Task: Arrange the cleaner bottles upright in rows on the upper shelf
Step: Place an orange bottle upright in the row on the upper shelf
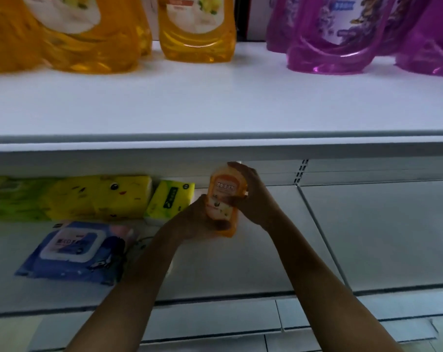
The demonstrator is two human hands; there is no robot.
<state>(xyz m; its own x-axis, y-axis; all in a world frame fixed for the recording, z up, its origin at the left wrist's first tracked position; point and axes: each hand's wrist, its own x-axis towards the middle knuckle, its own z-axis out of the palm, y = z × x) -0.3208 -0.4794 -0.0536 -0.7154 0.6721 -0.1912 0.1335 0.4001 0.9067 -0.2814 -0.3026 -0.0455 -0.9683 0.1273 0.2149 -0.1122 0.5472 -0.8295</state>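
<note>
Orange bottle point(223, 203) held in both hands below the upper shelf point(215, 102).
Left hand point(202, 217) cups its base, right hand point(245, 184) curls fingers round its neck. Likely stiff, smooth plastic, liquid-heavy; the waist is probably the best grip. Label writing is too blurred to read.

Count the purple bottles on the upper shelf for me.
3 at least, all at the shelf's right end: one in front, one behind it to the left, one cut off by the right edge. More may be hidden behind.
</note>
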